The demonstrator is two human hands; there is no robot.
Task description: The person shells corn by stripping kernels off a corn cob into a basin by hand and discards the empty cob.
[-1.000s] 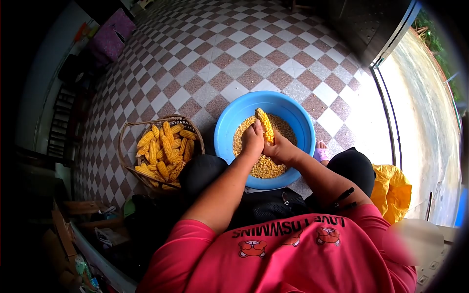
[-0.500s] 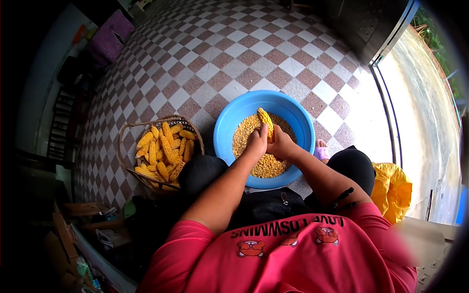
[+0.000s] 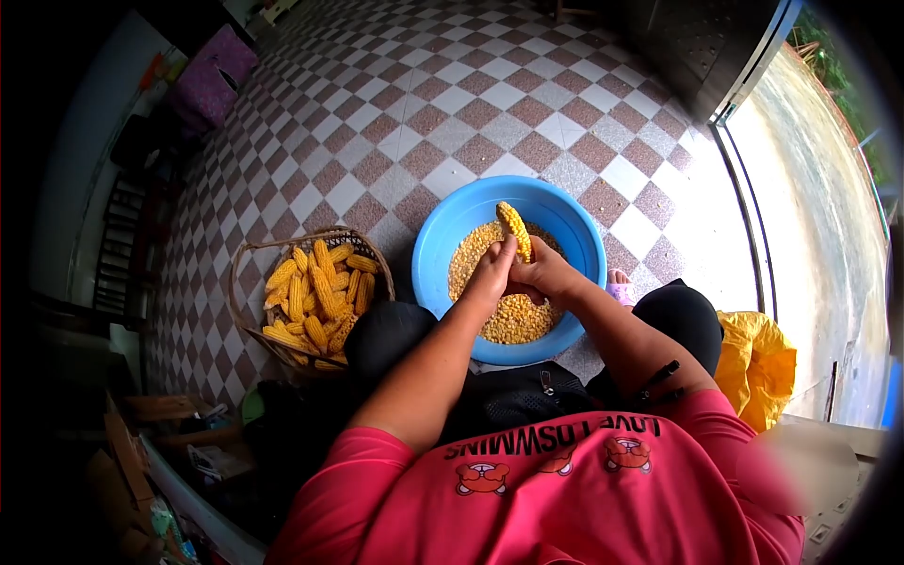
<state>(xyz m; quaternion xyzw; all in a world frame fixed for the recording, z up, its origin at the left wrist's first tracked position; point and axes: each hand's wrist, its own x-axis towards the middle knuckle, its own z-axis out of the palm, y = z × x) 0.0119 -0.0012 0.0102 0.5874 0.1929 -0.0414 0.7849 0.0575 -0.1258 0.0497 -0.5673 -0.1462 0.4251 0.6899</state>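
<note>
Over a blue basin [image 3: 435,221] on the floor, a yellow corn cob [image 3: 513,226] points up and away from me, its lower end hidden by the hands. My left hand [image 3: 491,269] presses on the cob's left side with the thumb along it. My right hand [image 3: 546,271] is wrapped round the lower part from the right, touching the left hand. Loose corn kernels [image 3: 516,323] cover the basin's bottom beneath both hands. To the left, a woven basket [image 3: 247,299] with a handle holds several whole corn cobs [image 3: 325,282].
A checkered tile floor [image 3: 405,113] spreads ahead. My knees flank the basin, and a foot in a pink slipper [image 3: 621,292] is right of it. A yellow bag [image 3: 758,363] lies beside my right knee, near a doorway. Boxes and clutter [image 3: 202,452] fill the lower left.
The cob has moved slightly up and away from me between the hands. Both hands have shifted a little around it, and still grip it.
</note>
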